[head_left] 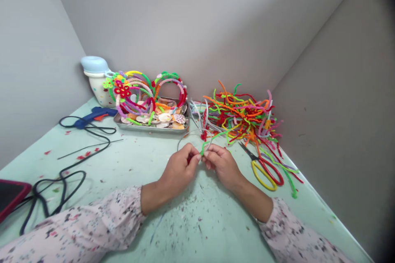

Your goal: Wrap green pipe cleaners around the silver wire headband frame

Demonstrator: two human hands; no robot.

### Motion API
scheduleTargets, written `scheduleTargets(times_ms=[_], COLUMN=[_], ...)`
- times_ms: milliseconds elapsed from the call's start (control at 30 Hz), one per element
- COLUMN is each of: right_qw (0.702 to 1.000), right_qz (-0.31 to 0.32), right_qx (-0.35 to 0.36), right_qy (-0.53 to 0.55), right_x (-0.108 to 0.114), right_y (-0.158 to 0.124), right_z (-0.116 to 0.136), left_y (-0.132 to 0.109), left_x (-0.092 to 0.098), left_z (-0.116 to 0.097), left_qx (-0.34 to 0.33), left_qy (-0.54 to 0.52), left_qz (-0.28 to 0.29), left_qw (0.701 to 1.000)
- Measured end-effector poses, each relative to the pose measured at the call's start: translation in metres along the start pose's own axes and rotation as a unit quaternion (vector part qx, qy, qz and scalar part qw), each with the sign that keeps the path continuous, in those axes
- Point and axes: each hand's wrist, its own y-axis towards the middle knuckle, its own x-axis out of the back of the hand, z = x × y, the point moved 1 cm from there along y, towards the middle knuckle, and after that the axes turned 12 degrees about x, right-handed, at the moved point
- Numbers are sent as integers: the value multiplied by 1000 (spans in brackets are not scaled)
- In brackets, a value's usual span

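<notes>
Pinching a fuzzy green strand [203, 146], fingers [194, 161] curl.

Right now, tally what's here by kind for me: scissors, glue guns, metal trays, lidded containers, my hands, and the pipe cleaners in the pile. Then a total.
Scissors: 1 pair
Glue gun: 1
Metal tray: 1
Lidded container: 1
Hands: 2, left hand and right hand
Pipe cleaners: too tangled to count
Total without the pipe cleaners: 6

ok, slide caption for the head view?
Left hand and right hand pinch a green pipe cleaner at a thin grey hoop, with scissors and a heap of colourful pipe cleaners nearby.
</notes>
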Motion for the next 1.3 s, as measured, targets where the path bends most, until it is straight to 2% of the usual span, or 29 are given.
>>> scheduleTargets(times_ms=[333,733,1000,1100,1200,1300], right_qw=[998,999,999,999,987,977], right_qz=[-6,7,-15,-49,-126,-131], right_qx=[-5,-7,-3,17,78,117], right_qy=[63,48,48,8,-58,-117], right_x=[1,-1,-1,-1,-2,-4], right_y=[1,0,1,0,-4,-7], right_z=[-2,-2,-6,-4,3,8], left_y=[0,2,6,7,7,8], left_x=[-1,-3,-5,-5,-5,-5], left_z=[0,2,6,6,7,9], left_qx=[12,50,77,82,83,75], left_qy=[-24,-94,-139,-143,-135,-126], left_qz=[-6,55,78,75,61,47], left_qw=[1000,993,984,983,985,988])
